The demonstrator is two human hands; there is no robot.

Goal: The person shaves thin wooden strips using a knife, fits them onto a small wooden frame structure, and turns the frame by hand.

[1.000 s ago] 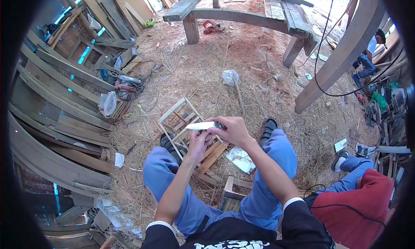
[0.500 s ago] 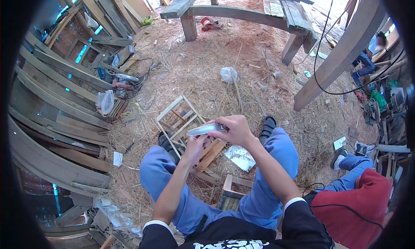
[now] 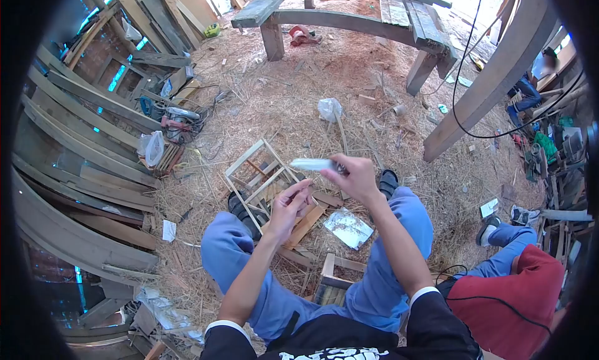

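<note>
My right hand (image 3: 354, 176) is closed on the dark end of a long, flat, silvery-white object (image 3: 312, 164), which points left. Its exact kind I cannot make out. Lower and to the left, my left hand (image 3: 292, 207) is apart from that object, with its thumb and fingertips pinched together. Anything between those fingertips is too small to tell. Beneath my hands a small frame of light wooden strips (image 3: 245, 162) lies on the floor, beside a brown wooden board (image 3: 306, 226). A speckled white sheet (image 3: 348, 229) rests by my right foot.
Straw and shavings cover the floor. A wooden bench (image 3: 343, 16) stands ahead, with a slanting post (image 3: 477, 88) and hanging cable to its right. Power tools (image 3: 181, 121) and stacked planks (image 3: 87, 166) are at left. A person in a red top (image 3: 511, 297) sits close on my right.
My right hand has moved right and slightly up with the silvery object, away from my left hand. The left hand has let go of it and stays lower, fingers pinched.
</note>
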